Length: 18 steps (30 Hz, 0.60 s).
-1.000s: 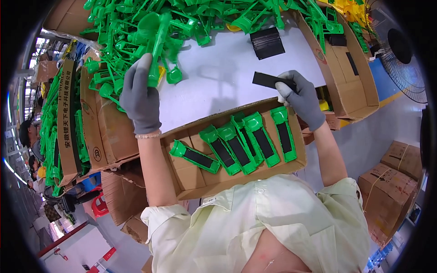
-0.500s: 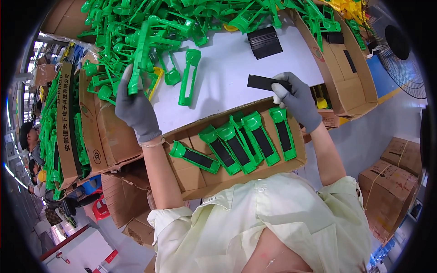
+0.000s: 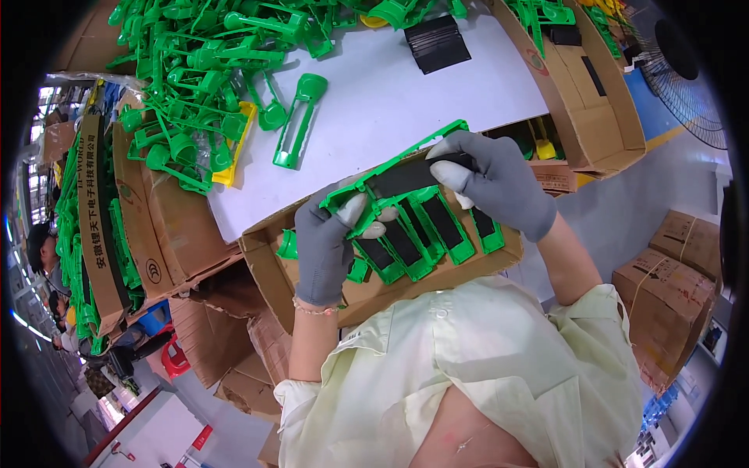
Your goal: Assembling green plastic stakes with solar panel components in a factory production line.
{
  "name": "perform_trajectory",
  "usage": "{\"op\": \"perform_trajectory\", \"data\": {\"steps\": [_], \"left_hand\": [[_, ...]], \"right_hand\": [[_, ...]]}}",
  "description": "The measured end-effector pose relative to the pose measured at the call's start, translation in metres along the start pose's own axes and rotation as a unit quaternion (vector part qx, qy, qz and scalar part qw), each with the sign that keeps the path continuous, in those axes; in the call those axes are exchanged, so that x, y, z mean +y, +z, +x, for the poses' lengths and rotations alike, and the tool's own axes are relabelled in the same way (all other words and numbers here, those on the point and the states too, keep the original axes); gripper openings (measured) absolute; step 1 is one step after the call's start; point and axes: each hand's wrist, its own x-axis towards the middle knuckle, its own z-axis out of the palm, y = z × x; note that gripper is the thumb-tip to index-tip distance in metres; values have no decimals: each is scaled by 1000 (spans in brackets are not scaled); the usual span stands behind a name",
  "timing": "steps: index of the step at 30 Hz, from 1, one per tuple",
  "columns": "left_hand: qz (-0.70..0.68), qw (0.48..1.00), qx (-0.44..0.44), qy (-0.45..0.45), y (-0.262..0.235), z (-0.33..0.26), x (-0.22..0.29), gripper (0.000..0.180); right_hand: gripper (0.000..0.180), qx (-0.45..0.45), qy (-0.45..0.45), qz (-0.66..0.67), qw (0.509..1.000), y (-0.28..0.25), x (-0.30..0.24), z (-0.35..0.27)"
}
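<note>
Over the open carton [image 3: 437,290], my left hand [image 3: 321,253] grips a green plastic flashlight-shaped housing [image 3: 347,193] by its wide end. My right hand [image 3: 507,183], in a grey glove with pale fingertips like the left, pinches a black strip [image 3: 402,178] at its right end. The strip lies against the long open body of the housing; whether it sits fully inside cannot be seen. Below, several green housings [image 3: 462,254] with black strips in them rest in the carton, partly covered by my hands.
A heap of green housings [image 3: 211,66] covers the table's far left, with a yellow piece [image 3: 243,129] at its edge. One housing [image 3: 310,87] lies apart on the white tabletop [image 3: 374,101]. Black strips [image 3: 438,45] are stacked farther back. Right stand a carton [image 3: 601,144] and a fan [image 3: 679,62].
My left hand has brought the green housing from the heap's edge down and right over the carton. My right hand has moved slightly down, and the black strip now meets the housing.
</note>
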Motion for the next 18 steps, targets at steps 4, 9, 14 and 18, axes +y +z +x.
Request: {"op": "perform_trajectory", "data": {"steps": [4,9,14,18], "left_hand": [[5,1000,-1,-24,8,-4,1,30],[-9,999,-5,-52,14,-8,-2,30],[32,998,17,-52,14,-11,-8,30],[78,994,68,-40,22,-13,-6,28]], "right_hand": [[18,33,-71,-125,989,-3,-1,-4],[15,39,-44,-185,981,2,-7,-11],[15,45,-115,-260,958,9,-9,-17],[25,26,-16,-222,975,12,1,-15]]}}
